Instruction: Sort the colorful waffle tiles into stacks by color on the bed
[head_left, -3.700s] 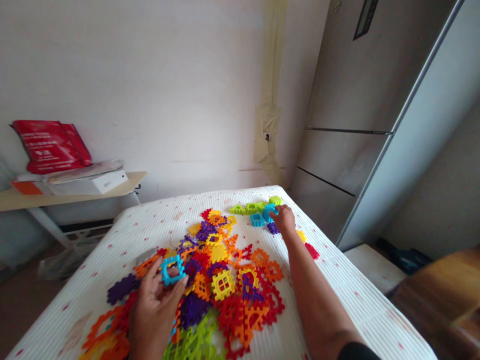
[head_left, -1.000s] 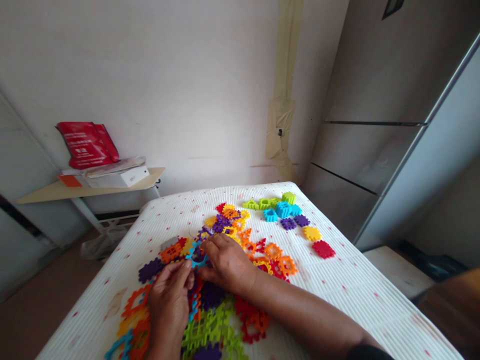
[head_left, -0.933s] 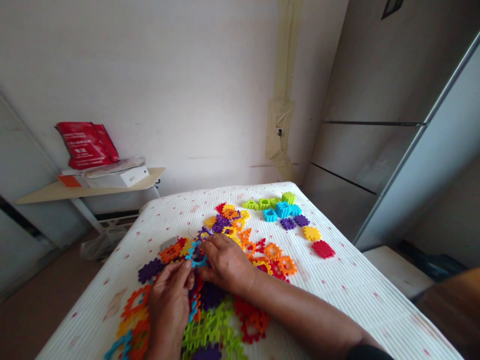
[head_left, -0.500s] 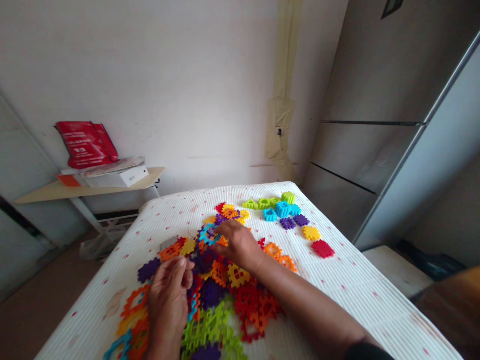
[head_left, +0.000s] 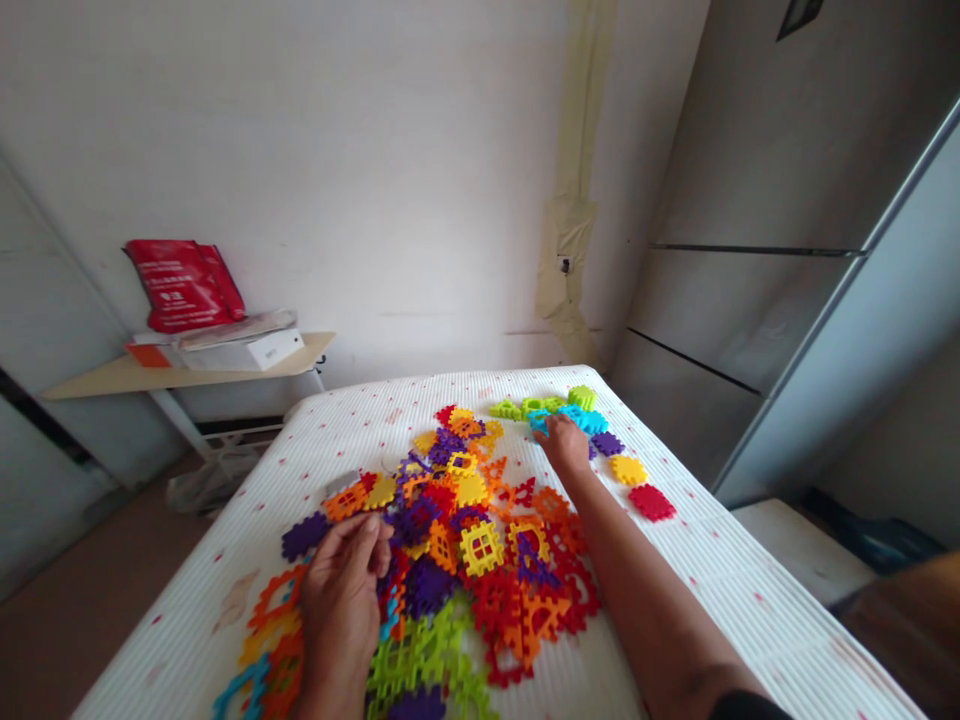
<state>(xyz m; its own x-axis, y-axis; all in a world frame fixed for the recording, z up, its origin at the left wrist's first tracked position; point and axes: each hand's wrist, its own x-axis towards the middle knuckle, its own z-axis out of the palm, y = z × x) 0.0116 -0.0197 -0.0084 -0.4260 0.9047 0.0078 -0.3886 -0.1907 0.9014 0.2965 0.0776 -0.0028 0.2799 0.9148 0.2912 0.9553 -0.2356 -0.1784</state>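
R hand [head_left: 566,443]: fingers bent down over blue pc [head_left: 537,421]; can't tell if clamped or just touching.
L hand [head_left: 343,580]: loosely curled at heap's [head_left: 442,548] L side, no pc visible in it; fingertip contact unclear.
Blue pc: far end of cloth [head_left: 360,410], nr green pcs [head_left: 581,397].
Touch: light is prob. best, w/o nudging neighbors.

Head cam is looking forward-down over table [head_left: 712,570] from above its near end, facing wall [head_left: 337,200] beyond table.
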